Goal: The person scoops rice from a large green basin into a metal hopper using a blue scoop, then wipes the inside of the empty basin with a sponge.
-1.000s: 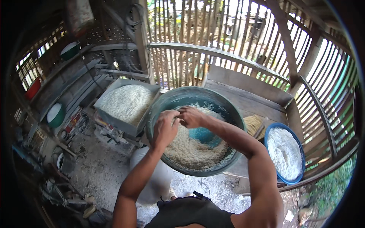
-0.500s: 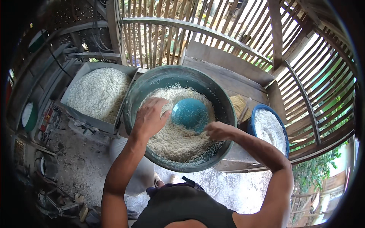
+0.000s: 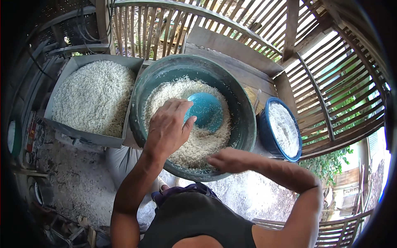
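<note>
here, bowl [image 3: 206, 110] beside left grip [image 3: 167, 127]

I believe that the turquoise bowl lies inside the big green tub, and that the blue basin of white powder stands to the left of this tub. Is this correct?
Not quite: the blue basin of white powder stands to the right of the big green tub, as the head view shows. The turquoise bowl does lie inside that tub.

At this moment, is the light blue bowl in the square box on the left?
No, the light blue bowl lies on the grain inside the big green tub.
</note>
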The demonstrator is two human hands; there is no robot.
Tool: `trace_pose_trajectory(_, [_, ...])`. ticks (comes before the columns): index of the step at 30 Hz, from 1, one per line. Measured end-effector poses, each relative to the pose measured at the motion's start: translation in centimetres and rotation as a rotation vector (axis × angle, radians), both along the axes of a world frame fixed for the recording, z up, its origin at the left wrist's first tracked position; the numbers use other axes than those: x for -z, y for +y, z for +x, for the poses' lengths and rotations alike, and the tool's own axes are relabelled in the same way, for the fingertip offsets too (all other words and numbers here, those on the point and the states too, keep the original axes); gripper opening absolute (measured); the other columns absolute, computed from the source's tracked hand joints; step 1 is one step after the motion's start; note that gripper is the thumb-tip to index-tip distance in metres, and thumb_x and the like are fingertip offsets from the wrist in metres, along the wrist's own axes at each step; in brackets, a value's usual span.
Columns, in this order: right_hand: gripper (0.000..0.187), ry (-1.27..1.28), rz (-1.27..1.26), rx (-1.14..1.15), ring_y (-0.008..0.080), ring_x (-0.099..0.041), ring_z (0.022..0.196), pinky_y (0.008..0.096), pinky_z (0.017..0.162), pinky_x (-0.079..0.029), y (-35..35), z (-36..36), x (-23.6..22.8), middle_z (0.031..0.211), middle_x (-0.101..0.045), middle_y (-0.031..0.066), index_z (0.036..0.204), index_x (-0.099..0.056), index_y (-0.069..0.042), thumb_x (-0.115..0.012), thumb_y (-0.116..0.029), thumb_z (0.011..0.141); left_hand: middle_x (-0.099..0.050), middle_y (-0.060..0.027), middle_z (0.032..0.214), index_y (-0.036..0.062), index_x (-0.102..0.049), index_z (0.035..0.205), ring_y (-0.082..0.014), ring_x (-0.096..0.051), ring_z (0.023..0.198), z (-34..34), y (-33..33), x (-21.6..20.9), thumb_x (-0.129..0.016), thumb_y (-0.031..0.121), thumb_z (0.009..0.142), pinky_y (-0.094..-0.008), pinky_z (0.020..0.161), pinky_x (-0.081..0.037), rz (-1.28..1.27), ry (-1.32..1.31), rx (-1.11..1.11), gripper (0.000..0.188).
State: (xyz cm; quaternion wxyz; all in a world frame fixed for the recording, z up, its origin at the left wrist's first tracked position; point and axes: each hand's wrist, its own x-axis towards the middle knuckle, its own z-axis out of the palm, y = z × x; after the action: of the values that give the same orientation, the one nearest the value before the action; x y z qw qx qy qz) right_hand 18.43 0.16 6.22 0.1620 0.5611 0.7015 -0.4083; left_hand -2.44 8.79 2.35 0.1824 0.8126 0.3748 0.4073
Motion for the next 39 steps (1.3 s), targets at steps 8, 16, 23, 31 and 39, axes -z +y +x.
trace_pose_trajectory(8, [0.033,-0.261,0.0,-0.157,0.0355,-0.064,0.086,0.0475,0.079,-0.049,0.2,5.5,-0.4,0.088,-0.065,0.0213,0.092,-0.064,-0.002,-0.051,-0.032,0.095,-0.065,-0.0179,0.115,-0.0008,-0.062,0.115,-0.034,-0.06,0.111,-0.2,0.0,-0.2,-0.068,0.014,0.086,-0.0422,0.095,-0.049,-0.002,-0.04,0.024,0.033])
trace_pose_trajectory(16, [0.033,0.585,0.495,-0.068,0.0324,-0.056,0.116,0.039,0.1,-0.044,3.2,-3.4,4.7,0.124,-0.059,0.02,0.122,-0.061,0.001,-0.052,-0.01,0.092,-0.067,-0.0168,0.111,-0.0004,-0.064,0.112,-0.0343,-0.062,0.107,-0.4,0.3,-0.1,-0.06,0.007,0.089,-0.0427,0.092,-0.049,0.022,-0.124,-0.026,0.024])
trace_pose_trajectory(23, [0.033,0.486,0.407,-0.191,0.0363,-0.06,0.103,0.0451,0.092,-0.049,1.2,-1.9,6.9,0.118,-0.061,0.0176,0.125,-0.06,-0.003,-0.054,-0.014,0.093,-0.068,-0.0176,0.103,0.0008,-0.065,0.107,-0.0359,-0.064,0.101,0.1,0.3,-0.2,-0.055,0.003,0.09,-0.0429,0.089,-0.049,0.025,-0.181,-0.094,0.02])
trace_pose_trajectory(31, [0.045,0.342,0.733,-0.867,0.0302,-0.04,0.132,0.0482,0.106,-0.036,5.9,-4.2,9.7,0.139,-0.048,0.012,0.13,-0.059,-0.013,-0.061,-0.034,0.09,-0.069,-0.0176,0.104,0.0001,-0.067,0.105,-0.0348,-0.065,0.099,-0.5,1.1,-0.6,-0.054,0.001,0.09,-0.0416,0.087,-0.05,0.011,-0.148,-0.235,0.02])
trace_pose_trajectory(39, [0.043,-0.04,0.635,-0.762,0.031,-0.043,0.131,0.0541,0.11,-0.03,15.4,-0.5,7.0,0.137,-0.053,0.0117,0.12,-0.068,-0.019,-0.067,-0.034,0.08,-0.069,-0.0156,0.106,0.0008,-0.067,0.106,-0.033,-0.065,0.1,-1.0,1.2,0.0,-0.057,0.001,0.089,-0.0396,0.086,-0.051,-0.018,-0.118,-0.412,0.02])
